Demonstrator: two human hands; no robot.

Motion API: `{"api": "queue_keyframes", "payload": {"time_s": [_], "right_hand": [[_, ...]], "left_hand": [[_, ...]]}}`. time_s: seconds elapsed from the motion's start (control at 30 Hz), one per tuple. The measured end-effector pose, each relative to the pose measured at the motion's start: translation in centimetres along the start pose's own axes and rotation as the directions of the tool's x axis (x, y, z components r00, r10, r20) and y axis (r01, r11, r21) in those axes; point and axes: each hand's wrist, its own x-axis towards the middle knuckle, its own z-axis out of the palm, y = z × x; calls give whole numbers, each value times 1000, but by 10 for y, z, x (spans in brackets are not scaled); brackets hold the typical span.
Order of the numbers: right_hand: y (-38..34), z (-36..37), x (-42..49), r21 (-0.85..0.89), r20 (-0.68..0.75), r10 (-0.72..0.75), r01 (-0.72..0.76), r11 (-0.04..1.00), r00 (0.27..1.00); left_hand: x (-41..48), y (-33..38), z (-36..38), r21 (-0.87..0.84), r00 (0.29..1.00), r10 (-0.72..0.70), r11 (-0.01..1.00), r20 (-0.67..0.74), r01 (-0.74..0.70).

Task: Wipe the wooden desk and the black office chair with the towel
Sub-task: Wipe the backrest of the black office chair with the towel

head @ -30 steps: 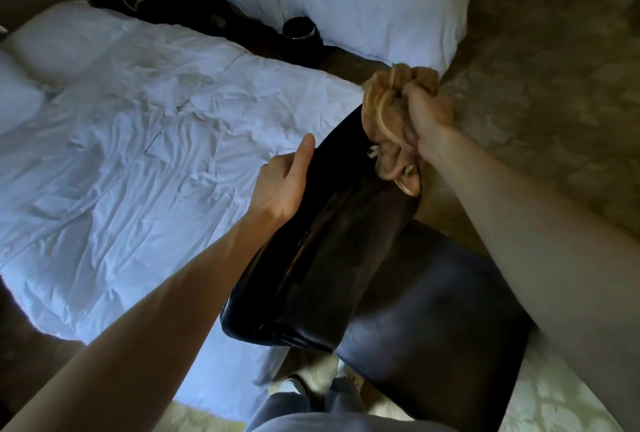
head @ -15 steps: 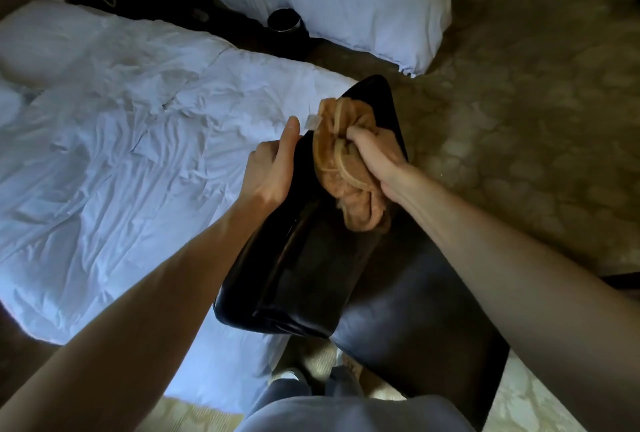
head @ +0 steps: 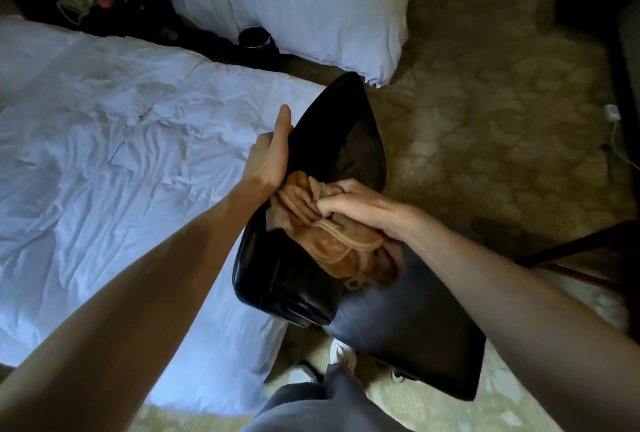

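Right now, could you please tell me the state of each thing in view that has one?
towel, bunched up, pressed against the chair's backrest.
chair, backrest gripped at its edge, partly covered by the towel.
left hand, gripping the backrest's edge, thumb straight.
right hand, fingers curled into the towel.
bed, white cover rumpled.
bin, upright on the floor.
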Motion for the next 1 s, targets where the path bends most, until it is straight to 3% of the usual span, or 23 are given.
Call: {"api": "queue_keyframes", "payload": {"time_s": [0.07, 0.13, 0.2, 0.4, 0.5, 0.63, 0.73, 0.83, 0.9, 1.0], "right_hand": [[-2, -6, -10, 34, -142, -36, 41, 999, 989], [-5, -13, -13, 157, -360, -30, 92, 983, 932], [-7, -16, -10, 205, -452, -25, 131, 970, 892], [14, 52, -13, -155, -181, -28, 0, 988, 983], [30, 70, -24, -173, -131, -32, 9, 985, 991], [33, 60, -43, -282, 40, -38, 48, 958, 998], [42, 49, -43, -185, -146, -113, 85, 979, 983], [51, 38, -34, 7, -372, -129, 142, 990, 919], [52, 38, -23, 84, -388, -98, 141, 987, 916], [48, 59, -6, -50, -337, -97, 85, 995, 936]], "left_hand": [[-12, -2, 0, 83, 999, 39, 996, -17, -37], [-23, -15, -4, 171, 993, 119, 978, 4, -118], [-33, -33, -12, 184, 990, 141, 972, 25, -143], [-52, -65, -18, 177, 981, 193, 965, 22, -194], [-49, -66, -18, 227, 973, 232, 948, -4, -225], [-46, -62, -17, 258, 971, 239, 938, -4, -230], [-40, -58, -16, 294, 974, 220, 935, -45, -198], [-38, -54, -15, 317, 975, 199, 935, -98, -159], [-37, -51, -14, 335, 970, 210, 929, -120, -160], [-32, -51, -15, 370, 965, 213, 918, -150, -145]]}}
